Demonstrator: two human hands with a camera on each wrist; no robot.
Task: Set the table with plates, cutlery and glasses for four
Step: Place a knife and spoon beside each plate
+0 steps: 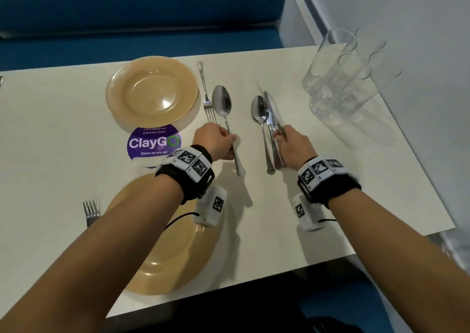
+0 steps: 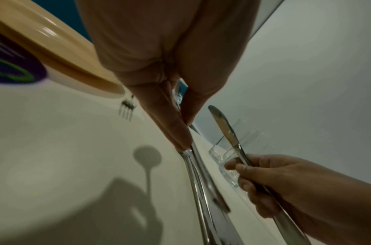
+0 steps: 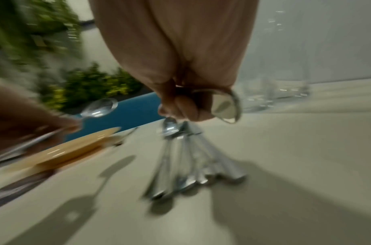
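My left hand (image 1: 229, 139) pinches the handle of a single spoon (image 1: 222, 102), bowl pointing away, just above the table. In the left wrist view thumb and fingers (image 2: 178, 132) close on that handle. My right hand (image 1: 279, 136) grips a bundle of cutlery (image 1: 269, 113), a spoon and knives, handles (image 3: 191, 165) fanning down toward the table. A tan plate (image 1: 152, 90) lies at the far side with a fork (image 1: 205, 88) at its right. A second tan plate (image 1: 175, 246) lies near me, partly under my left forearm, with a fork (image 1: 91, 211) to its left.
Several clear glasses (image 1: 338, 78) stand grouped at the table's far right by the wall. A purple ClayGo sticker (image 1: 152, 141) sits between the two plates. A blue bench (image 1: 140, 14) runs behind the table (image 1: 356, 192), whose near edge is close to me.
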